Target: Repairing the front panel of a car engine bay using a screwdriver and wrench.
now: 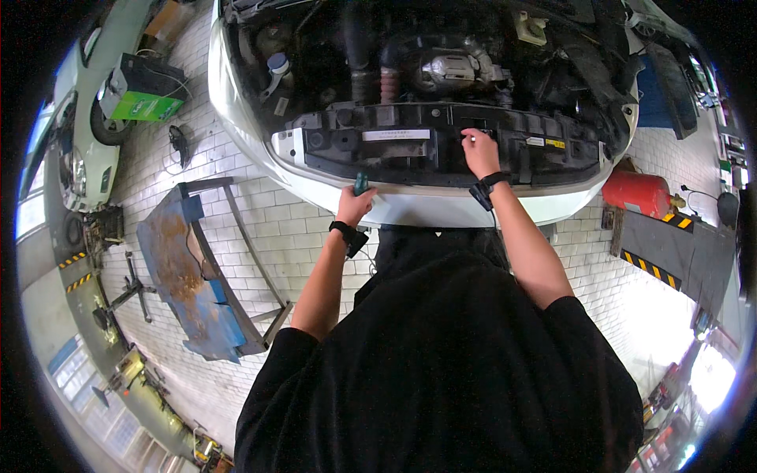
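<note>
A white car's open engine bay lies in front of me, with a black plastic cover panel (331, 146) along its front edge. My left hand (355, 206) is closed around a tool with a dark green handle (360, 184), just at the white bumper (402, 209); the tool's working end cannot be made out. Over the right half of the panel, my right hand (481, 154) has its fingers curled and pinched together. Whatever is between those fingertips, if anything, is too small to tell.
On the left stand a rusty blue-topped metal table (185, 272) and a green and black box (146, 88), near another car (87, 150). To the right, a red tank (637, 194) lies beside a grey platform with striped edges (670, 252). White tiles (292, 244) cover the floor.
</note>
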### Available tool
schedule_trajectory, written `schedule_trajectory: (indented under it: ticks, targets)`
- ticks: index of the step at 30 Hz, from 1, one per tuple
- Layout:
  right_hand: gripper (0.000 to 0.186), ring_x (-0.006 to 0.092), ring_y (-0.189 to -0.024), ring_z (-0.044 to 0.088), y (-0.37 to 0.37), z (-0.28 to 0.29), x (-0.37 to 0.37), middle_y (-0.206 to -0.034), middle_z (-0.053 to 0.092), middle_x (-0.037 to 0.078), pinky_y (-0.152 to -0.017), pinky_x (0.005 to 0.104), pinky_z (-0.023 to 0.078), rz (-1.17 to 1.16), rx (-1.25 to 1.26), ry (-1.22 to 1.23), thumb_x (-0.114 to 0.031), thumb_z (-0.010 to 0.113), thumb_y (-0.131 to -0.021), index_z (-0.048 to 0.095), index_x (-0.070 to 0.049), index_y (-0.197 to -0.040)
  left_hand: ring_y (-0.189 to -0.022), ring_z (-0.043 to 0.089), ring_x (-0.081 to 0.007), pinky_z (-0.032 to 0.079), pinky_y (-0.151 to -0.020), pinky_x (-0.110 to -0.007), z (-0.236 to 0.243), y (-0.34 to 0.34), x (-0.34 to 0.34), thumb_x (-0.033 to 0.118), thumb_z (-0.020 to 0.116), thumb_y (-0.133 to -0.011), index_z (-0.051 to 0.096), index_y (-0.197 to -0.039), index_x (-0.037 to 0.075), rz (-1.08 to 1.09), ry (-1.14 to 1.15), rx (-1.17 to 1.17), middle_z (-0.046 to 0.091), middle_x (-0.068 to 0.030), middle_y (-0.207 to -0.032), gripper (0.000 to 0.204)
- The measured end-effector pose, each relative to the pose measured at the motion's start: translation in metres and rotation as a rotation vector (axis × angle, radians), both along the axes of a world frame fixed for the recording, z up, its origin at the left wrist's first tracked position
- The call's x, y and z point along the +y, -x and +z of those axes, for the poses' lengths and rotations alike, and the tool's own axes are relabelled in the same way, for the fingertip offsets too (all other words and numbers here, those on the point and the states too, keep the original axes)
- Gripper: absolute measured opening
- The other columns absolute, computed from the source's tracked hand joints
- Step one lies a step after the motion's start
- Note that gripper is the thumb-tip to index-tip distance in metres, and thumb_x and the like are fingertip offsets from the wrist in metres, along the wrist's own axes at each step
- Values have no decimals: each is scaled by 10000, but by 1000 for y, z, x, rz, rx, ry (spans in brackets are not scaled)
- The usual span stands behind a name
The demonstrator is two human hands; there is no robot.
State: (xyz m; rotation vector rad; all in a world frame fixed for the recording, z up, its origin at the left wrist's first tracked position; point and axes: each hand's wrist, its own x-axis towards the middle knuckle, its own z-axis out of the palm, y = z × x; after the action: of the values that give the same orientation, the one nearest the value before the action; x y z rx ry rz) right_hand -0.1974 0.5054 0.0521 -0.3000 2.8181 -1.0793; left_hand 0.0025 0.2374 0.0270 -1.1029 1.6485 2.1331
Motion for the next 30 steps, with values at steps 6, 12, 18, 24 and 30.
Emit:
schedule_trajectory:
  ticks: [6, 12, 18, 24, 30]
  targets:
    - [208, 166, -661, 660, 8, 5, 22, -775, 688, 101, -622, 295, 523, -98, -229, 194, -137, 526, -892, 667, -28, -999, -456, 449, -81, 340, -422, -257, -10, -3, -3, 184, 704, -784, 520, -670, 11, -41, 61, 17, 486, 4, -559, 277]
    - [193, 349, -816, 646, -7, -9, -4, -890, 668, 182, -734, 405, 518, 58, 78, -38, -151, 546, -864, 673, -54, -972, -454, 432, -69, 317, -416, -251, -7, -2, -2, 162, 702, -796, 527, -684, 16, -41, 38, 16, 477, 11, -556, 254]
    - [194, 303, -767, 664, -3, -2, 7, -836, 684, 147, -699, 378, 523, -81, -65, 84, -129, 528, -880, 648, -51, -1011, -455, 416, -63, 307, -416, -245, -1, -3, -2, 156, 706, -796, 528, -676, 21, -20, -15, 36, 473, 22, -556, 254]
    - [181, 272, -743, 671, 6, 2, 18, -826, 686, 136, -668, 366, 525, -106, -152, 124, -137, 535, -896, 632, -55, -1025, -422, 403, -65, 291, -385, -243, 12, 1, 1, 158, 730, -787, 483, -652, 77, -30, 92, 25, 462, 28, -544, 294]
    - [187, 386, -792, 631, -9, -5, -12, -863, 663, 193, -721, 440, 510, 73, 121, -45, -125, 547, -864, 633, -56, -1016, -448, 412, -60, 299, -412, -246, 13, 2, 1, 164, 713, -796, 515, -645, 40, -40, 82, 0, 469, 25, -546, 278]
